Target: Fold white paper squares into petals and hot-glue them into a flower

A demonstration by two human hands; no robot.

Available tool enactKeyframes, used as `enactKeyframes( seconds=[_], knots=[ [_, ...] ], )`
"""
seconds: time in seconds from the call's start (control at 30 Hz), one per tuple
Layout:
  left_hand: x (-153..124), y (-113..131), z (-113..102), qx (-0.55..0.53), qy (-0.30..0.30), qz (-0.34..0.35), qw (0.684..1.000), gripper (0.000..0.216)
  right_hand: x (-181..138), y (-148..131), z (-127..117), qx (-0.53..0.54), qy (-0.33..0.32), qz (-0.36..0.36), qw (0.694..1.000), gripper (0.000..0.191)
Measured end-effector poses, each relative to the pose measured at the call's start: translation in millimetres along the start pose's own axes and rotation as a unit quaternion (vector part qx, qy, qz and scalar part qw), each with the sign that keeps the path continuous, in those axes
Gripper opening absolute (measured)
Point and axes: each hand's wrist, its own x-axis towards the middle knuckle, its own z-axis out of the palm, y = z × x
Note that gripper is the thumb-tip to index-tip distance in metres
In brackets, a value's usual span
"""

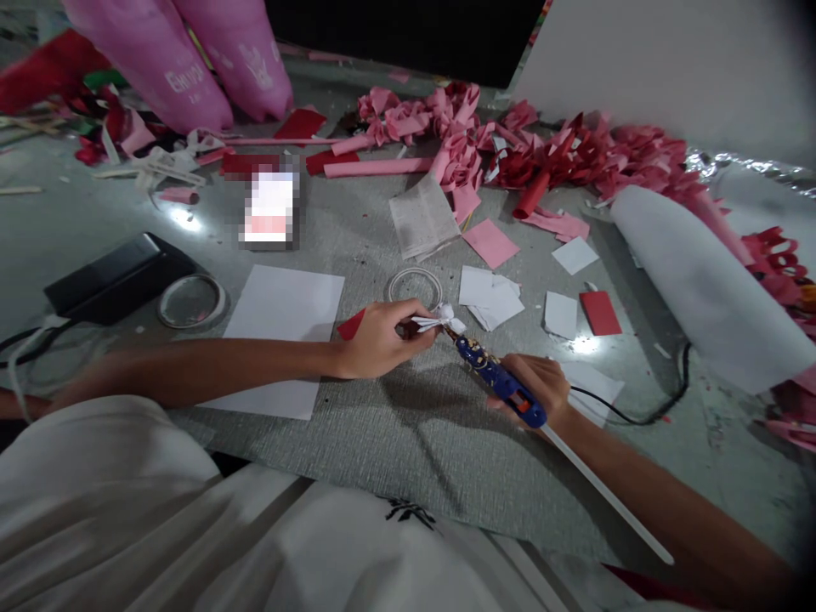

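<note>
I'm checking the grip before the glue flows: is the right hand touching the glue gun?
Touching. The head view shows the right hand wrapped around the blue glue gun, with fingers on both sides of its body.

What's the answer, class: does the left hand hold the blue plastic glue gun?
No: the right hand grips the glue gun; the left hand pinches folded white paper.
</note>
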Motion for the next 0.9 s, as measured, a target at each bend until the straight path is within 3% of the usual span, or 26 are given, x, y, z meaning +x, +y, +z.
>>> enactKeyframes(
  seconds=[0.23,0.37,0.67,0.9],
  knots=[
    [1.3,-1.5,1.7,-0.068,-0.008,-0.061,0.996,0.012,0.0,-0.1,0.1,-0.004,0.017,-0.017,1.0,0.022],
    [1.3,-2.1,2.4,-0.079,-0.02,-0.064,0.995,0.011,-0.1,-0.4,0.7,-0.01,0.031,-0.014,0.999,0.021],
    [1.4,-0.2,-1.3,-0.156,-0.092,-0.114,0.977,0.019,-2.4,1.0,2.3,-0.016,0.018,-0.001,1.0,0.022],
    [-0.5,-1.6,-0.1,-0.152,-0.081,-0.112,0.979,0.016,2.5,-1.4,1.6,-0.029,0.01,-0.008,1.0,0.023]
  ],
)
